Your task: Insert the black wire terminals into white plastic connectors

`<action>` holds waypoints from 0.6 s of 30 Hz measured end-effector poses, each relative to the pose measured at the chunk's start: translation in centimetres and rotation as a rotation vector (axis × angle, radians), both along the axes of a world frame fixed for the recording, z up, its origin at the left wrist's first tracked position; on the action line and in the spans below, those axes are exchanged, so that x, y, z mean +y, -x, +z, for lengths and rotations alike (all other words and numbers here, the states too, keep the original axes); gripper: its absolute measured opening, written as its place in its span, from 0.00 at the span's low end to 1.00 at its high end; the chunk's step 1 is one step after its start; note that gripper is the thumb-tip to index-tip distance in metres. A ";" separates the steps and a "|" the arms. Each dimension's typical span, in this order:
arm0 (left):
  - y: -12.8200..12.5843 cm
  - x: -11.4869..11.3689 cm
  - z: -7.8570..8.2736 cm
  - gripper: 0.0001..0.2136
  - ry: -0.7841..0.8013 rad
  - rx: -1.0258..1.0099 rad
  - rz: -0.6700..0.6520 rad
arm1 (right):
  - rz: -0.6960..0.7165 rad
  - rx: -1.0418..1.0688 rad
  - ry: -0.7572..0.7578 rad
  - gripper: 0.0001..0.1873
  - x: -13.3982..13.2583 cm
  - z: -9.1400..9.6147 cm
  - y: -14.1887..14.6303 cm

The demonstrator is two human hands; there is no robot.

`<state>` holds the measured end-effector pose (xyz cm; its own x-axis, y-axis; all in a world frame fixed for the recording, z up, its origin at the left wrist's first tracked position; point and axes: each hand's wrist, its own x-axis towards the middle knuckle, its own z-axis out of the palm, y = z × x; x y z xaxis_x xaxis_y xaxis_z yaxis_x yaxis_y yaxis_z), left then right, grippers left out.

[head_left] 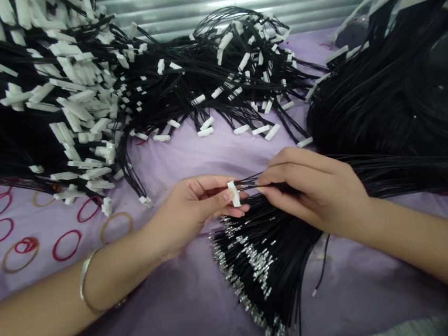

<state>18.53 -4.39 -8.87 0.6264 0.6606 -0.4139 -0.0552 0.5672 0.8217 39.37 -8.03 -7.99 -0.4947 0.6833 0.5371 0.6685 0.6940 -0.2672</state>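
Observation:
Between the thumb and fingers of my left hand (201, 202) is a small white connector housing (234, 194), held upright. Several thin black wires (248, 181) run from its right side to my right hand (315, 185). My right thumb and forefinger pinch these wires a short way from the housing; how many wires they grip I cannot tell. Below both hands a fanned bundle of black wires (283, 252) lies on the cloth, its silvery crimped terminals (256, 260) pointing left and down. One stray wire (321, 269) sticks out to the right of the bundle.
Wires with white connectors (79, 108) are heaped at the left, and more connectored wires (208, 85) lie across the back. A large black wire bundle (384, 105) fills the right. Red and tan rubber bands (67, 245) are scattered on the purple cloth (174, 310). Behind stands a ribbed metallic surface (192, 7).

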 end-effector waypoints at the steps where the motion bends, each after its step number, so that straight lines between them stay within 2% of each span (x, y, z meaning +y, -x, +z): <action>1: 0.0 0.0 0.0 0.07 -0.002 0.004 -0.001 | -0.004 0.005 -0.004 0.04 0.0 -0.1 0.0; 11: -0.1 0.0 0.1 0.06 -0.034 0.012 -0.019 | -0.018 0.018 0.017 0.05 0.0 -0.2 0.2; 18: 0.0 -0.1 -0.1 0.05 -0.033 0.005 -0.005 | -0.046 -0.013 -0.077 0.06 -0.2 -0.7 0.8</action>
